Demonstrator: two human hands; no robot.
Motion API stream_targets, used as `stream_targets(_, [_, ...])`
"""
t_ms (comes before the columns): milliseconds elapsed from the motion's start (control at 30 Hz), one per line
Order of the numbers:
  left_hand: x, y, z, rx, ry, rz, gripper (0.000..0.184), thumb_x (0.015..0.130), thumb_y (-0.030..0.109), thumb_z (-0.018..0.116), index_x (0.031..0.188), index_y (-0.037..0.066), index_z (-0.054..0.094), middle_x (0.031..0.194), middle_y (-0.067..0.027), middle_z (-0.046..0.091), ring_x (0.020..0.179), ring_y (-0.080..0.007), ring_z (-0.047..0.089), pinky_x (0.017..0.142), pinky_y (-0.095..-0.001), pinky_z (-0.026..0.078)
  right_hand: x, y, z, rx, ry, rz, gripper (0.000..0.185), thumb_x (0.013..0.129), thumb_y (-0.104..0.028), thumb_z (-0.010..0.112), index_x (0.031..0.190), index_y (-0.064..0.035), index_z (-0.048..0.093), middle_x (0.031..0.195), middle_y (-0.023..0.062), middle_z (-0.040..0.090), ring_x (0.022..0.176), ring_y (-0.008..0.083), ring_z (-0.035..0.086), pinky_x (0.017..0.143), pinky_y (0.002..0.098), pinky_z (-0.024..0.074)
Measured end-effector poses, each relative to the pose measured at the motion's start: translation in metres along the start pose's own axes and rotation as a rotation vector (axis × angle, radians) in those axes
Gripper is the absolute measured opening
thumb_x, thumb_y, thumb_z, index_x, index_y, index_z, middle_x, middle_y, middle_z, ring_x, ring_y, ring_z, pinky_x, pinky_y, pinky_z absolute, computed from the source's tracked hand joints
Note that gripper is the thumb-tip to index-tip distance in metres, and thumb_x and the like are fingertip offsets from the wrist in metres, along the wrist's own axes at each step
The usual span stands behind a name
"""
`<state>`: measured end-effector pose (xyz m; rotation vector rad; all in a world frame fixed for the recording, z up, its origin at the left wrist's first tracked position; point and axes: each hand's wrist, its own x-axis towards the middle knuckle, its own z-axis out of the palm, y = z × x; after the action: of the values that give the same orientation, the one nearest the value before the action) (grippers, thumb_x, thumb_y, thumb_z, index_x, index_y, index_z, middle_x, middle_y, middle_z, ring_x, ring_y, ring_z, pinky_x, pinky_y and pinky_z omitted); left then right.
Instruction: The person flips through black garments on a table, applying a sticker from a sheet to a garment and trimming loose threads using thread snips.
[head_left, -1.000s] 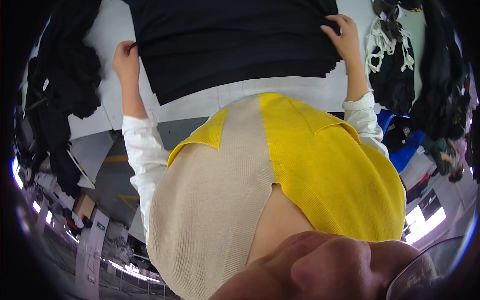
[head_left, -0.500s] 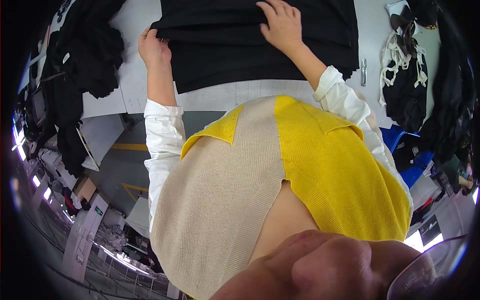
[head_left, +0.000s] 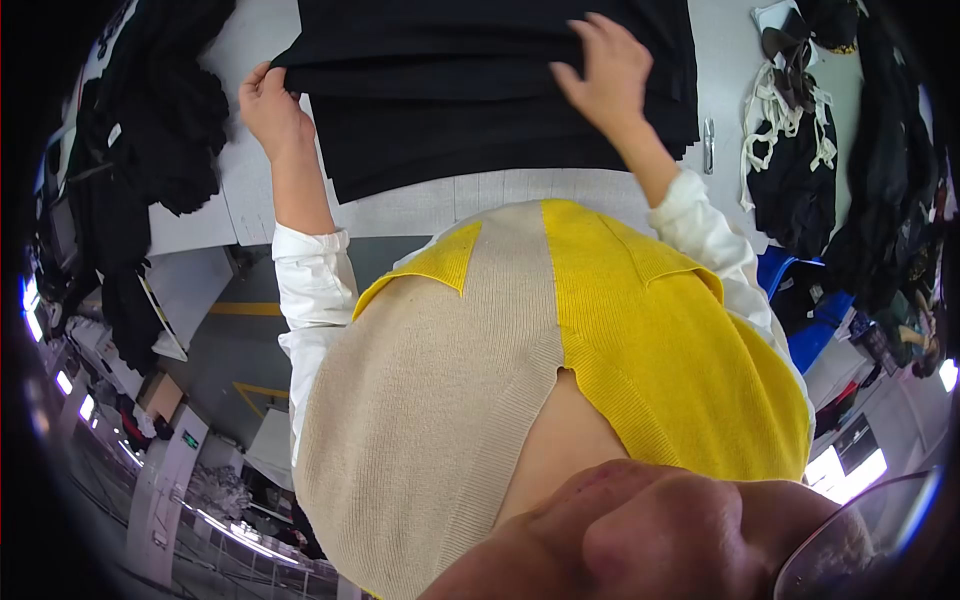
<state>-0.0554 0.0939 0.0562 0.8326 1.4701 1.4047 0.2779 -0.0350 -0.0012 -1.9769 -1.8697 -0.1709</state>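
Observation:
A wide stack of black fabric (head_left: 450, 140) lies on the pale table (head_left: 470, 190), with several layers showing at its right edge. My left hand (head_left: 277, 112) pinches the left edge of the top layer between thumb and fingers, drawing that corner out past the layers below. Over the right part of the cloth is my right hand (head_left: 612, 80), fingers spread and nothing held. Whether its fingertips touch the fabric I cannot tell.
A small metal tool, perhaps thread snips (head_left: 709, 146), lies right of the stack. Dark garments (head_left: 165, 110) hang over the table's left side. Black cloth (head_left: 797, 195) with white straps (head_left: 765, 130) is at the right, above a blue container (head_left: 822, 338).
My left hand has moved left, pulling the pinched fabric edge outward. My right hand has shifted right and a little nearer my body, fingers still spread. The camera view has tilted slightly.

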Motion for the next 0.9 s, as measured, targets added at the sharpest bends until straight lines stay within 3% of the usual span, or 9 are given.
stream_targets(167, [-0.002, 0.015, 0.009, 0.092, -0.014, 0.099, 0.024, 0.08, -0.002, 0.052, 0.104, -0.001, 0.051, 0.092, -0.0113, 0.057, 0.079, -0.0149, 0.054, 0.073, -0.0253, 0.044, 0.04, -0.087, 0.031, 0.146, 0.083, -0.148, 0.053, 0.067, -0.025, 0.068, 0.118, -0.0213, 0.052, 0.122, 0.0003, 0.049, 0.112, 0.0189, 0.045, 0.091, 0.0346, 0.0307])
stream_targets(300, [0.001, 0.018, -0.001, 0.119, -0.03, 0.115, 0.025, 0.081, -0.001, 0.051, 0.106, 0.0, 0.051, 0.092, -0.0105, 0.057, 0.079, -0.0144, 0.054, 0.075, -0.0253, 0.043, 0.058, -0.075, 0.063, -0.059, 0.194, -0.101, 0.057, 0.065, -0.016, 0.065, 0.12, -0.0221, 0.051, 0.125, -0.0027, 0.048, 0.112, 0.0152, 0.046, 0.092, 0.0341, 0.0292])
stream_targets(400, [0.004, 0.018, -0.011, 0.131, -0.046, 0.111, 0.025, 0.081, -0.002, 0.052, 0.105, 0.0, 0.051, 0.092, -0.0106, 0.057, 0.079, -0.0141, 0.054, 0.076, -0.0259, 0.043, 0.059, -0.024, 0.049, -0.118, 0.387, 0.034, 0.039, 0.067, -0.012, 0.062, 0.105, -0.0202, 0.059, 0.113, -0.0025, 0.055, 0.1, 0.0194, 0.053, 0.082, 0.0345, 0.0361])
stream_targets(500, [0.001, 0.006, -0.026, 0.149, -0.028, 0.095, 0.025, 0.081, -0.002, 0.052, 0.105, 0.0, 0.05, 0.092, -0.0107, 0.057, 0.078, -0.0139, 0.053, 0.077, -0.0266, 0.043, 0.023, 0.056, 0.006, -0.314, 0.156, 0.188, 0.038, 0.065, -0.01, 0.063, 0.102, -0.0203, 0.062, 0.111, -0.0004, 0.058, 0.098, 0.0226, 0.055, 0.082, 0.0354, 0.0399])
stream_targets(600, [0.001, -0.012, -0.033, 0.121, -0.042, 0.06, 0.022, 0.084, -0.001, 0.049, 0.106, -0.001, 0.05, 0.093, -0.0113, 0.058, 0.079, -0.0176, 0.056, 0.079, -0.0294, 0.044, -0.025, 0.123, -0.026, -0.218, 0.229, 0.325, 0.035, 0.066, -0.006, 0.059, 0.099, -0.0155, 0.064, 0.109, 0.0078, 0.058, 0.097, 0.0264, 0.055, 0.082, 0.0359, 0.0433])
stream_targets(667, [0.003, -0.026, -0.038, 0.117, -0.054, 0.048, 0.021, 0.085, 0.0, 0.048, 0.106, -0.002, 0.049, 0.093, -0.0115, 0.058, 0.08, -0.0188, 0.057, 0.08, -0.0303, 0.045, -0.034, 0.122, -0.052, -0.089, 0.163, 0.386, 0.027, 0.073, -0.005, 0.057, 0.098, -0.0116, 0.064, 0.104, 0.01, 0.059, 0.094, 0.0244, 0.056, 0.082, 0.0336, 0.045])
stream_targets(800, [0.03, -0.062, -0.046, -0.414, 0.013, -0.397, 0.02, 0.088, 0.006, 0.045, 0.105, -0.003, 0.052, 0.095, -0.014, 0.062, 0.083, -0.0252, 0.061, 0.083, -0.0356, 0.047, -0.027, 0.114, -0.068, 0.747, 0.038, 0.997, 0.02, 0.08, -0.005, 0.054, 0.098, -0.0044, 0.061, 0.099, 0.0099, 0.061, 0.088, 0.0217, 0.058, 0.086, 0.0313, 0.0455])
stream_targets(867, [0.05, -0.056, -0.051, -0.402, -0.085, -0.465, 0.021, 0.089, 0.008, 0.044, 0.104, -0.004, 0.053, 0.097, -0.0147, 0.062, 0.085, -0.0263, 0.061, 0.084, -0.0366, 0.047, -0.024, 0.133, -0.05, 1.389, 0.242, 1.109, 0.023, 0.085, -0.002, 0.049, 0.105, 0.0027, 0.058, 0.102, 0.0116, 0.062, 0.087, 0.0199, 0.06, 0.089, 0.0298, 0.0452])
stream_targets(900, [0.062, -0.053, -0.055, -0.391, -0.182, -0.541, 0.023, 0.089, 0.01, 0.044, 0.104, -0.004, 0.054, 0.098, -0.0155, 0.063, 0.088, -0.0273, 0.062, 0.085, -0.0376, 0.046, -0.016, 0.137, -0.046, 1.394, 0.25, 1.11, 0.023, 0.085, -0.002, 0.049, 0.105, 0.0027, 0.058, 0.102, 0.0116, 0.062, 0.087, 0.0199, 0.06, 0.089, 0.0298, 0.0452])
